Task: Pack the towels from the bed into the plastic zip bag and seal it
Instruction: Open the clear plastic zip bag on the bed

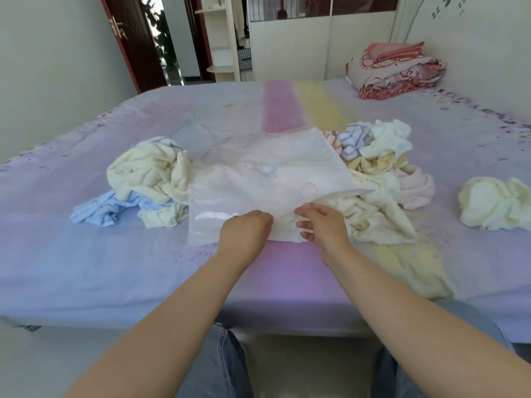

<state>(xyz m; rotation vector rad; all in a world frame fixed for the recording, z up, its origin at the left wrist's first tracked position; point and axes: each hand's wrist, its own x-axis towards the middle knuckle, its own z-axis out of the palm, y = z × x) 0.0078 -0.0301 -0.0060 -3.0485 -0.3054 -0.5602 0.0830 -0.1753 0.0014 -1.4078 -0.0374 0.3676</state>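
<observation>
**Bag mouth being worked open, towels not yet packed**

Bag (267, 179) lies flat on the bed (115, 268), near the middle of the near edge, with its near end toward us and its far corner reaching up over the right towel heap. We have both hands at that near end. Our left hand (244, 229) has its fingers curled down onto the plastic near the rim; whether it pinches a layer or only presses we cannot tell. Our right hand (321, 222) sits just beside it, fingers partly spread and the tips touching the bag's edge, with thumb and forefinger close together as if nipping the film.

Nothing seems to be inside the bag yet, though it is cloudy and we can't be sure. Towels lie in three lots: a cream and blue heap (138, 185) on the left, touching the bag; a bigger mixed heap (379, 179) on the right, partly under it; and one cream towel (497, 203) well apart on the far right.

We judge this to be the opening step. Next we need to part the two layers at the mouth, hold one side up with one hand, and free the other to fetch the nearest towel. Thin film clings, so the layers may resist separating.
</observation>
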